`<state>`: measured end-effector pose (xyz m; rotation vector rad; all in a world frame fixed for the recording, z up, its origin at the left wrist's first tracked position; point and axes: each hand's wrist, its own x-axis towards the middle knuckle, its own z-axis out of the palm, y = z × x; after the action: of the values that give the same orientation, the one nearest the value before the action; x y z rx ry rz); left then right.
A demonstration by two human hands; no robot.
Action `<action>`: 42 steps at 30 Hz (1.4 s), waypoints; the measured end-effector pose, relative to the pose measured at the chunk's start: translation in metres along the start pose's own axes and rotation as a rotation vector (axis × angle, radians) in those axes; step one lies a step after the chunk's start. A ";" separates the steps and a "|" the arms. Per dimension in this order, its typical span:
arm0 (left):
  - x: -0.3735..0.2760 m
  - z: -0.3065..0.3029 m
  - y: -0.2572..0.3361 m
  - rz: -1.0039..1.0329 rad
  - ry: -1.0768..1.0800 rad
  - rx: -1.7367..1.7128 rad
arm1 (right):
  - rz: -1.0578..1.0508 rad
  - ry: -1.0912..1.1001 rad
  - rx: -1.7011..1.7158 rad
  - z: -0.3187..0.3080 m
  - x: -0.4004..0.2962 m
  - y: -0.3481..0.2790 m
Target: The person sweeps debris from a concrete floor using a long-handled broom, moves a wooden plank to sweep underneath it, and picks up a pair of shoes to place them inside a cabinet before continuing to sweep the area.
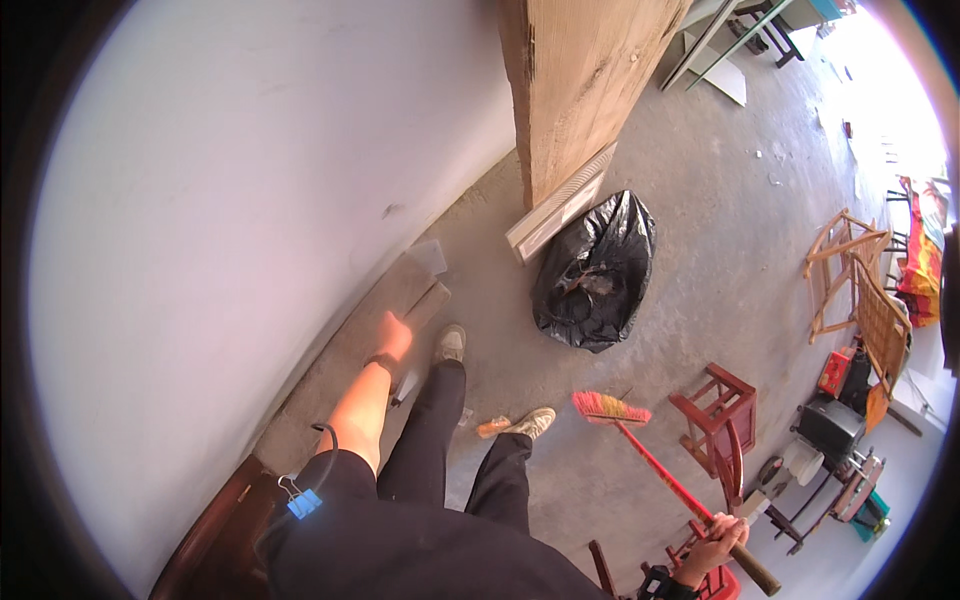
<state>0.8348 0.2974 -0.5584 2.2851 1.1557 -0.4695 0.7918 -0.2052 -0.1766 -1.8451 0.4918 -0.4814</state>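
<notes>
My right hand grips the long handle of a broom. The broom's pink and yellow bristles point away from me over the concrete floor. My left hand is beside or on the grey-brown boards along the foot of the white wall. Its fingers are washed out by light, so I cannot tell whether they hold anything. Ahead of my feet lies a black plastic bag, its mouth open with some debris inside. A crumpled orange wrapper sits by my right shoe.
A thick wooden slab leans by the white wall, a pale panel at its foot. To the right are a red wooden chair, an overturned bamboo chair and a black case. Glass panes stand farther off.
</notes>
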 end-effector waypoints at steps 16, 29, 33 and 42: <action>-0.040 0.052 0.018 -0.824 -0.436 -1.268 | -0.002 0.035 -0.014 -0.059 0.008 -0.017; -0.226 0.003 0.138 -0.382 -0.527 -1.405 | -0.310 0.320 0.557 -0.256 0.040 -0.062; -0.269 -0.012 0.186 -0.397 -0.474 -1.469 | -0.395 0.318 0.674 -0.274 0.079 -0.051; -0.236 0.026 0.287 0.344 -0.459 -0.923 | -0.535 0.357 0.711 -0.281 0.244 -0.013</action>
<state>0.9319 -0.0085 -0.3698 1.4130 0.5435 -0.2254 0.8419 -0.5549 -0.0573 -1.1766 0.0208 -1.1904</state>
